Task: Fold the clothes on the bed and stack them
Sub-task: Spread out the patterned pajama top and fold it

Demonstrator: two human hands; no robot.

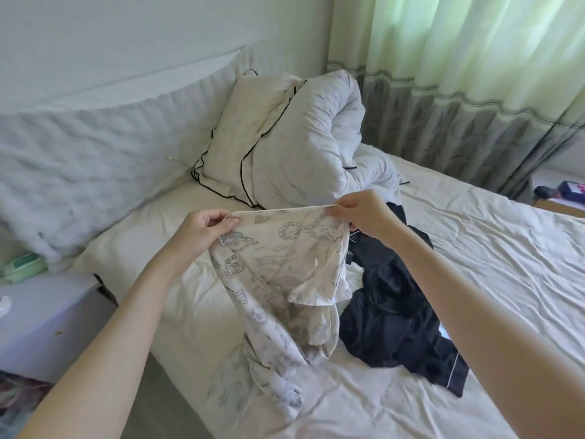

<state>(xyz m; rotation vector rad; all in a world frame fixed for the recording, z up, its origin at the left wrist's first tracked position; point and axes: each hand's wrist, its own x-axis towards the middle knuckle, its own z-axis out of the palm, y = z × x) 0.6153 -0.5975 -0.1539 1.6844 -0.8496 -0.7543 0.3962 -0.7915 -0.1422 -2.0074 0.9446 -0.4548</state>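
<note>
A cream garment with a grey print (pixel 278 270) hangs above the bed (pixel 493 248). My left hand (pixel 202 228) pinches one end of its top hem, and my right hand (pixel 364 213) pinches the other end, so the hem is stretched between them. The rest of the cloth droops down and its lower end lies crumpled on the sheet near the front edge. A dark navy garment with thin white piping (pixel 399 315) lies unfolded on the bed to the right, partly behind the held cloth.
A pillow with black trim (pixel 247 144) and a rolled white duvet (pixel 319 137) lean at the head of the bed. A pale bedside table (pixel 41 315) with a green box (pixel 22 266) stands at the left. Green curtains (pixel 474 74) hang behind.
</note>
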